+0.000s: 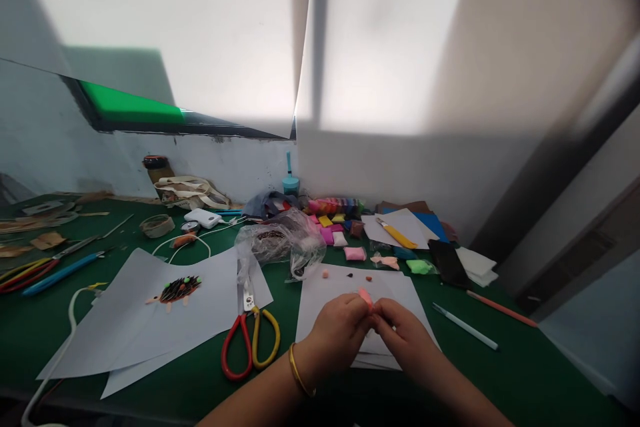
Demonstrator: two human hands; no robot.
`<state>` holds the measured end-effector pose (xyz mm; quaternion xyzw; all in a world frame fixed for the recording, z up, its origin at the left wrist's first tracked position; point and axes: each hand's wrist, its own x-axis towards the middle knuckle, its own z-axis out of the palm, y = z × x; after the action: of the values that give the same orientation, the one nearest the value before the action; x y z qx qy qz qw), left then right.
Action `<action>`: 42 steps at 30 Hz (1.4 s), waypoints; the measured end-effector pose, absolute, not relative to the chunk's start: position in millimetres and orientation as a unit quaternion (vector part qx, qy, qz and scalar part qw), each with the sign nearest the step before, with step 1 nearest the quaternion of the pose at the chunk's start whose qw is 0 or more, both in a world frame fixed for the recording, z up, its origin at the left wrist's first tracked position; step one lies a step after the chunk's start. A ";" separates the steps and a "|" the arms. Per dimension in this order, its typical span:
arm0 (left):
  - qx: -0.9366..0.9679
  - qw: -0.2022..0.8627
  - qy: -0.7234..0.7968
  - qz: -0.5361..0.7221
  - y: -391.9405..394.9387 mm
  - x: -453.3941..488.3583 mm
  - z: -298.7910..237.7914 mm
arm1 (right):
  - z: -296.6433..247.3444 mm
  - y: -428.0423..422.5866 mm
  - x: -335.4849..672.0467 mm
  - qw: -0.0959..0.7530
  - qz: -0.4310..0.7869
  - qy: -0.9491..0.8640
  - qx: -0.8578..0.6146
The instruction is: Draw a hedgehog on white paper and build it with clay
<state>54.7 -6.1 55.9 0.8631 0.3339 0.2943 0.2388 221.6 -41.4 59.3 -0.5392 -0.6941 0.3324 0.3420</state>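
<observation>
My left hand (340, 330) and my right hand (405, 333) meet over a white paper sheet (345, 283) near the table's front edge. Both pinch a small pink piece of clay (365, 297) between their fingertips. A gold bangle (299, 371) circles my left wrist. A few tiny clay bits (325, 273) lie on the paper beyond my hands. Red and yellow handled scissors (249, 337) rest to the left of my left hand.
On the green table (520, 360), a clay figure with dark spines (177, 289) lies on paper at left. Coloured clay blocks (334, 221), a crumpled plastic bag (283, 240), a yellow cutter (397, 234), a black phone (447, 261) and pens (465, 326) are scattered behind and right.
</observation>
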 end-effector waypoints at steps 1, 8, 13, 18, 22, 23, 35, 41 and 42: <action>0.866 0.235 0.327 0.297 -6.3 55.3 56.6 | 60.6 -42.3 221.0 0.339 0.321 -0.695 -0.547; 0.868 0.158 0.354 0.310 -9.9 54.4 57.0 | 54.2 -42.1 223.1 0.346 0.264 -0.683 -0.587; 0.866 0.129 0.382 0.296 -10.3 51.6 59.5 | 55.4 -38.9 228.4 0.333 0.260 -0.678 -0.601; 0.862 0.127 0.412 0.268 -8.6 50.4 67.3 | 64.3 -39.4 226.6 0.307 0.181 -0.685 -0.635; 0.800 0.276 0.436 0.307 -5.0 49.3 64.1 | 58.3 -37.8 230.3 0.360 0.184 -0.706 -0.581; 0.775 0.331 0.433 0.318 -4.2 50.0 62.0 | 55.6 -37.4 231.8 0.372 0.193 -0.718 -0.556; 0.718 0.471 0.401 0.319 -0.6 56.1 53.9 | 53.4 -40.0 227.2 0.346 0.188 -0.773 -0.497; 0.677 0.526 0.391 0.333 -1.6 56.5 51.2 | 50.9 -39.3 228.2 0.358 0.220 -0.764 -0.489; 0.676 0.530 0.390 0.333 -1.7 56.5 51.1 | 49.7 -39.1 228.9 0.355 0.221 -0.765 -0.491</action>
<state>56.5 -1.7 51.1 0.6756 0.3901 0.3331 0.5295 228.9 -39.1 49.7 -0.4905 -0.7647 0.2212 0.3546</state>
